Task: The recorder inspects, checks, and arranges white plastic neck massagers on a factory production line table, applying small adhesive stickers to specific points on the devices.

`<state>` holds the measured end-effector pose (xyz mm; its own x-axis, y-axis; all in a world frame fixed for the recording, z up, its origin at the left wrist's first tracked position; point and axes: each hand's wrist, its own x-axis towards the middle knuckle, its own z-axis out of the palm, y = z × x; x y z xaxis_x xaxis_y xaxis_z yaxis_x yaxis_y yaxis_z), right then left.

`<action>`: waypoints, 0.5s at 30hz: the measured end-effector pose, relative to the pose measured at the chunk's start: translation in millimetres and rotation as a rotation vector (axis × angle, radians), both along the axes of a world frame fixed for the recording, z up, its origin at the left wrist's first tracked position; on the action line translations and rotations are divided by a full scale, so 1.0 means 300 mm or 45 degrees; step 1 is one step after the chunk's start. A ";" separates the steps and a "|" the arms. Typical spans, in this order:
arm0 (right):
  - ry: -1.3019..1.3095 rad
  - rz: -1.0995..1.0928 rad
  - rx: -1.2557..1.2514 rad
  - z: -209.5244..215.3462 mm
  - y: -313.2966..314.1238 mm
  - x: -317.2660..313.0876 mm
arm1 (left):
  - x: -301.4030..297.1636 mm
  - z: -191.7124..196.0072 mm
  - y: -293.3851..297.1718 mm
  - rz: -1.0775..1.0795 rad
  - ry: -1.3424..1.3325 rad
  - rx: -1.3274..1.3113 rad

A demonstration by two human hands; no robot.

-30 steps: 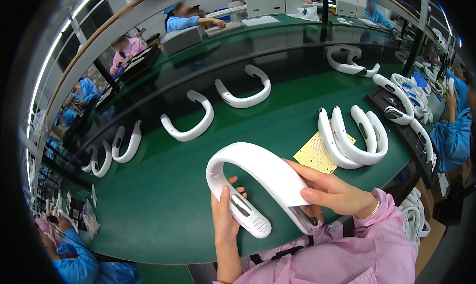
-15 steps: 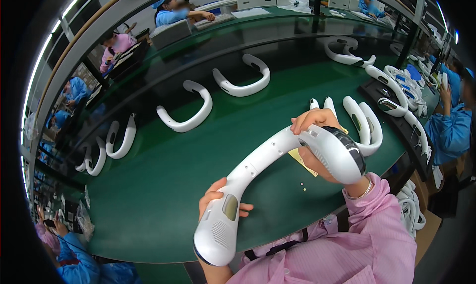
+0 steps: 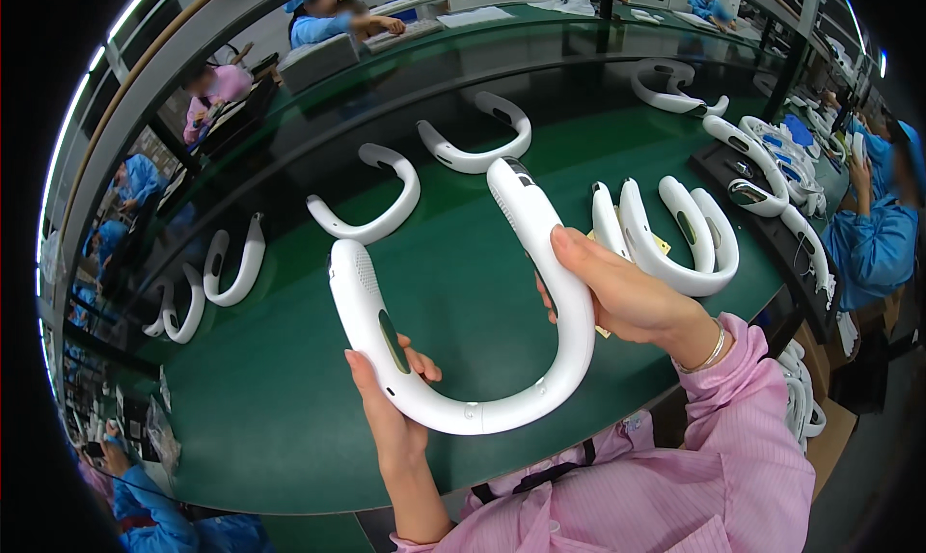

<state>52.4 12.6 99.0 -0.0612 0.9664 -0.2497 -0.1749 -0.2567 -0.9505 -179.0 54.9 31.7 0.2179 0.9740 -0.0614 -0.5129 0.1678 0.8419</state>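
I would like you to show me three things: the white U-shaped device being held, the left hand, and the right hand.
White U-shaped device (image 3: 487, 417): head view, bottom of its curve.
Left hand (image 3: 390, 424): head view, middle of the hand.
Right hand (image 3: 632, 290): head view, middle of the hand.

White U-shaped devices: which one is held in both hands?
The front white device, with the left hand and right hand on its two arms; the other devices on the green table lie unheld.

The curved band (image 3: 502, 416) looks like smooth, glossy plastic.
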 end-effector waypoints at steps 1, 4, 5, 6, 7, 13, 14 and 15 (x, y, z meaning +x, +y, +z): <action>0.051 -0.029 -0.038 -0.008 0.005 0.005 | 0.003 0.004 -0.001 -0.014 -0.004 -0.047; 0.074 -0.084 -0.088 -0.034 0.022 0.028 | 0.029 -0.023 0.012 -0.016 -0.040 -0.138; -0.016 -0.111 -0.044 -0.031 0.025 0.008 | 0.018 -0.022 0.020 -0.016 0.002 -0.138; -0.106 -0.136 -0.002 -0.030 0.031 -0.010 | 0.009 -0.022 0.027 -0.016 0.045 -0.139; -0.050 -0.163 -0.003 -0.050 0.052 -0.015 | 0.001 -0.023 0.035 -0.015 0.089 -0.140; 0.477 -0.669 0.114 -0.147 0.354 0.264 | -0.018 -0.040 0.036 0.020 0.202 -0.007; 0.527 -0.841 0.147 -0.164 0.425 0.365 | -0.017 -0.053 0.040 -0.036 0.202 -0.011; 0.648 -0.946 0.158 -0.159 0.483 0.438 | -0.024 -0.063 0.044 -0.085 0.206 -0.019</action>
<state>183.7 157.4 51.3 0.5139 0.8193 -0.2543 -0.6606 0.1888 -0.7266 -186.1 68.2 12.9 0.2680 0.9565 -0.1151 -0.3579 0.2098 0.9099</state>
